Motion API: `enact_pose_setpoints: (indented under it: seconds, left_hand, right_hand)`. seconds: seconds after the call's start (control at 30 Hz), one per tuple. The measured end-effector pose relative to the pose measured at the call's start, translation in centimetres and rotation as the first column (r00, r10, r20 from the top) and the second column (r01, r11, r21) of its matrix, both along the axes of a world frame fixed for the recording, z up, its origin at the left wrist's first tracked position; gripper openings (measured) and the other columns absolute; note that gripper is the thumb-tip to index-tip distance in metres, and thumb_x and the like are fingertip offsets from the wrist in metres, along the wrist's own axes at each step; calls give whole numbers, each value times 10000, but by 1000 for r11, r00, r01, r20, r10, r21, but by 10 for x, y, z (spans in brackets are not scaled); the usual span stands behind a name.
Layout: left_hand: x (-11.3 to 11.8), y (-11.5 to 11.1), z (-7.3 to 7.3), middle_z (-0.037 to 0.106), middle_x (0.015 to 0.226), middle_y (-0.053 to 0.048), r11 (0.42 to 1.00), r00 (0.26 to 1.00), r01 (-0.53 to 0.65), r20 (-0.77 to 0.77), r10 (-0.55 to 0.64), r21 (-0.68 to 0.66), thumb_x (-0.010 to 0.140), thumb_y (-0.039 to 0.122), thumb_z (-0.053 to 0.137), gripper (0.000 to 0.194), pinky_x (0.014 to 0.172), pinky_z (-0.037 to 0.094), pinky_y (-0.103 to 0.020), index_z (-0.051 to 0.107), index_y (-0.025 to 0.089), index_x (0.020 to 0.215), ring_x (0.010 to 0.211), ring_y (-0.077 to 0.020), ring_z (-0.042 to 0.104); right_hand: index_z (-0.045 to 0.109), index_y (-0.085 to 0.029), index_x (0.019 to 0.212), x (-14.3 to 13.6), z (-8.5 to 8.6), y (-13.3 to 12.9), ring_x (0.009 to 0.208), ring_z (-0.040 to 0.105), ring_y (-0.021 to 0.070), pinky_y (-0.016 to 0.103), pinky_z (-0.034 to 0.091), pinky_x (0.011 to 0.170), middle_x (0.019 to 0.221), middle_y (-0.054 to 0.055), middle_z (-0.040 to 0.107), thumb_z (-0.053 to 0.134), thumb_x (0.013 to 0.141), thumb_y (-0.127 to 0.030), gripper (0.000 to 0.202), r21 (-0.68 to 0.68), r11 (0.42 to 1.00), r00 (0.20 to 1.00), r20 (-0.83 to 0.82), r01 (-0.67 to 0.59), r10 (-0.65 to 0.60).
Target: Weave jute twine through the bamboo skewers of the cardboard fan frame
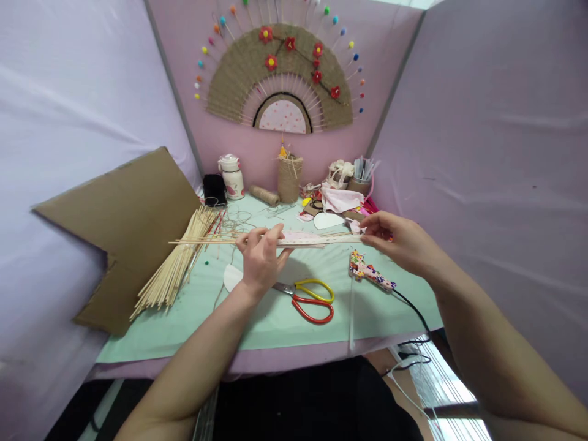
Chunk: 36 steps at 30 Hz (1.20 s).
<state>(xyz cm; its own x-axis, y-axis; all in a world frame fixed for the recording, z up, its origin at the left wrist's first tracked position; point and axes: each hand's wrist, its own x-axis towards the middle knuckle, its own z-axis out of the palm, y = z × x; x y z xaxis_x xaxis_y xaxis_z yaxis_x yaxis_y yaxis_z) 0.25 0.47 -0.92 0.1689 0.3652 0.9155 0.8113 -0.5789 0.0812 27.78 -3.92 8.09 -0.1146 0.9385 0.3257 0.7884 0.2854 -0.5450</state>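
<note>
- The patterned strip (pixel 301 239), flat and narrow, has its long axis running left to right, roughly parallel to the worktop's near edge; thin sticks (pixel 202 241) extend beyond its left end, pointing left.
- It is over the middle of the worktop (pixel 275 334), between the two hands.
- The left hand (pixel 261 258) has its grip clamped around the strip's left part, with the sticks reaching out past it.
- The right hand (pixel 399 240) has its fingertips together on the strip's right end.
- Nearer the worktop's near edge lie scissors (pixel 294 293) with yellow and red handles; a flower-patterned glue gun (pixel 371 273) lies to their right, its black cord leaving over the right side.
- Toward the left edge are a pile of sticks (pixel 172 269) and a leaning cardboard piece (pixel 128 226).
- Along the far edge stand a white bottle (pixel 232 177) and a twine-wrapped holder (pixel 290 179), with a twine roll (pixel 264 195) lying between them.
- Pale cloth walls enclose both sides; on the pink back wall (pixel 239 147) hangs a large fan (pixel 248 67) with red flowers.
</note>
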Motion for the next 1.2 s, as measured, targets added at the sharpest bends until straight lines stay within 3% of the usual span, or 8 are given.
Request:
enact_pose_setpoints:
  seconds: [0.23,0.57,0.63,0.7,0.8,0.93,1.07,1.2]
  left_hand:
    - [0,-1,1,741,877,-47,1000,1000,2,5,-2,17,811,316,695,454,854,268,-407,503,219,1211,876,-243,599]
    - [-1,0,1,733,919,-61,1000,1000,10,16,-10,-17,802,295,697,370,849,274,-409,530,216,1122,900,-248,604]
    - [-1,0,1,733,918,-60,1000,1000,5,21,-5,-10,802,292,698,376,849,274,-407,525,215,1126,897,-249,603]
    - [-1,0,2,733,912,-52,1000,1000,4,24,-4,0,798,289,703,390,848,275,-403,516,214,1132,887,-247,602]
    - [-1,1,2,731,914,-46,1000,999,17,29,-17,9,790,282,708,413,848,272,-399,512,218,1148,887,-245,598]
    - [-1,1,1,728,898,-42,999,1000,19,23,-20,41,781,285,716,446,859,269,-405,507,217,1169,882,-244,586]
    - [0,1,3,727,886,-35,998,1000,9,21,-10,68,785,261,708,416,847,277,-401,510,211,1148,861,-232,583]
    - [0,0,3,726,869,-31,996,999,12,30,-14,83,781,257,714,412,841,281,-397,514,206,1138,857,-227,581]
  right_hand:
    - [603,-197,926,-2,-8,11,676,576,161,287,429,647,776,32,659,598,761,-300,195,24,1000,1000,20,17,-17]
    - [618,-183,898,6,-15,31,712,604,175,289,427,653,811,49,674,594,787,-261,137,-145,988,994,105,50,-34]
    - [630,-184,885,10,-11,27,703,598,190,301,415,645,788,57,666,580,803,-240,111,-43,986,968,201,163,-151]
    - [636,-182,867,6,-9,19,721,593,210,324,417,660,791,75,656,557,830,-224,96,208,947,926,241,244,-292]
    - [638,-182,879,-19,-13,4,840,610,231,356,450,736,879,101,667,526,886,-214,117,511,859,955,236,36,-181]
    - [646,-177,1010,-67,-35,-6,946,614,217,371,474,825,1013,104,693,536,904,-168,153,628,705,920,381,-331,92]
    - [631,-130,1134,-93,-59,0,1045,587,225,376,474,912,1085,122,687,554,893,-145,253,673,606,884,453,-424,115]
    - [594,-126,1237,-95,-72,8,1111,567,246,401,466,950,1145,136,666,533,914,-189,335,650,634,876,473,-419,94]
